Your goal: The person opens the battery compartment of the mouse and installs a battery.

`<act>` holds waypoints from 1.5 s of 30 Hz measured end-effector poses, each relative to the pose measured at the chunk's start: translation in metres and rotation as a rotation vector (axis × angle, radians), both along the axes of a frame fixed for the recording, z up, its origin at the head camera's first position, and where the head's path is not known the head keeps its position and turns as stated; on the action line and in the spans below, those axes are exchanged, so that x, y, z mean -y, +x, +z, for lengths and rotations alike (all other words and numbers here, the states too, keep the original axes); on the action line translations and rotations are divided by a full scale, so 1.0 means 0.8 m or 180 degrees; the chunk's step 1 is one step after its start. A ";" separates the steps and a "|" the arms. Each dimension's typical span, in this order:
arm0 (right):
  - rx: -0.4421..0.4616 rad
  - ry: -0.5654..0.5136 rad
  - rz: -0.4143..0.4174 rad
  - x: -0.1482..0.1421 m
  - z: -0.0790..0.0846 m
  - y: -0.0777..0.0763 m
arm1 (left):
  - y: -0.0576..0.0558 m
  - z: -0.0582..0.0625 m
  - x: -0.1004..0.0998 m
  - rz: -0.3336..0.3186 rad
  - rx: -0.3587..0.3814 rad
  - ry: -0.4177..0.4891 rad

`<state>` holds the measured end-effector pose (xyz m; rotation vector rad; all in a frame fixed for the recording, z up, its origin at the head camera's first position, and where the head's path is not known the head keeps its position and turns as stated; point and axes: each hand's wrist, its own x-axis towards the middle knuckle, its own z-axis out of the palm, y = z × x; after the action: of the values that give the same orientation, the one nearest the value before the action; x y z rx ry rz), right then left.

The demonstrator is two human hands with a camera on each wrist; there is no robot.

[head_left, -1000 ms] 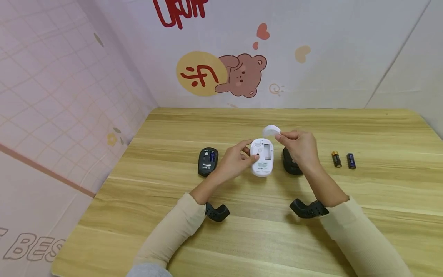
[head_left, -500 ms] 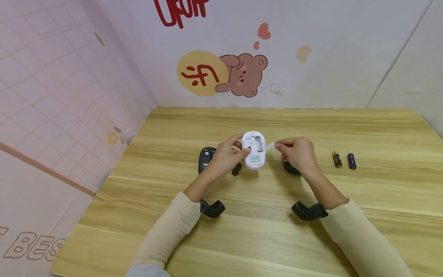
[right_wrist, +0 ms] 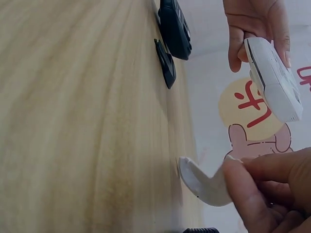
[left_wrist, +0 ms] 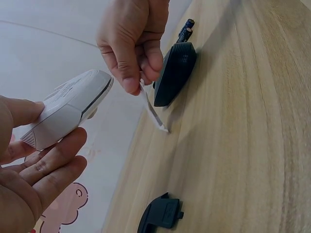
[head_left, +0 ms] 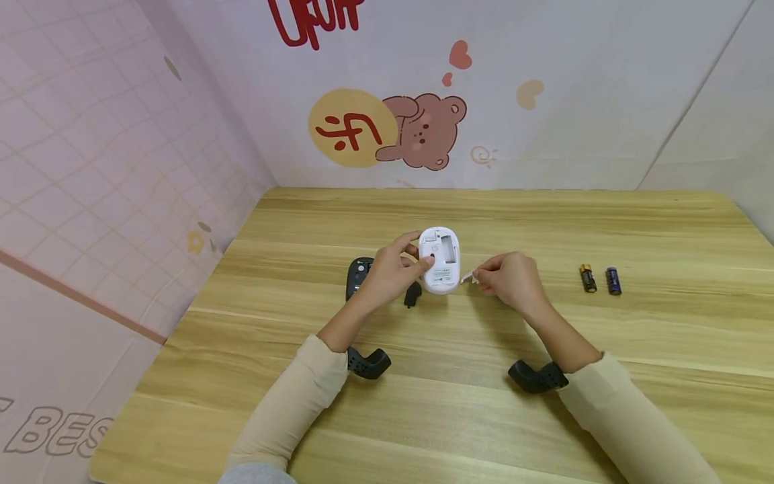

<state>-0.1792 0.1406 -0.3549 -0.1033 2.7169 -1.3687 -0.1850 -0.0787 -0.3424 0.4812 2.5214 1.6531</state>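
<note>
Nearest to the person, above the desk (head_left: pixel 447 417), the left hand (head_left: pixel 390 272) pinches a white mouse (head_left: pixel 441 270) between thumb and fingers at its left side. The mouse is in the air, its underside facing up toward the person, probably so that the uncovered battery slot (head_left: pixel 449 249) can be seen and reached. The right hand (head_left: pixel 512 279) has thumb and fingers closed together on one end of a thin white cover (right_wrist: pixel 206 188), just beside the mouse but apart from it; such a light grip seems enough for so small a part.

On the desk, a small black cover (head_left: pixel 413 294) lies near a black mouse (head_left: pixel 357 277), perhaps because they belong together. Another dark mouse (left_wrist: pixel 176 73) stands beyond the right hand. Two batteries (head_left: pixel 588 278) lie side by side farther right, maybe to keep them out of the way. Behind is the wall (head_left: pixel 574 134).
</note>
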 end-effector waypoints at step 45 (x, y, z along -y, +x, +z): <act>-0.0187 0.1338 0.0841 0.013 -0.013 0.014 | 0.002 0.004 -0.008 -0.0073 0.0077 -0.0012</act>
<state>-0.1676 0.1303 -0.3653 -0.4535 2.8419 -0.7217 -0.1837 -0.0721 -0.3390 0.4848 2.4920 1.6358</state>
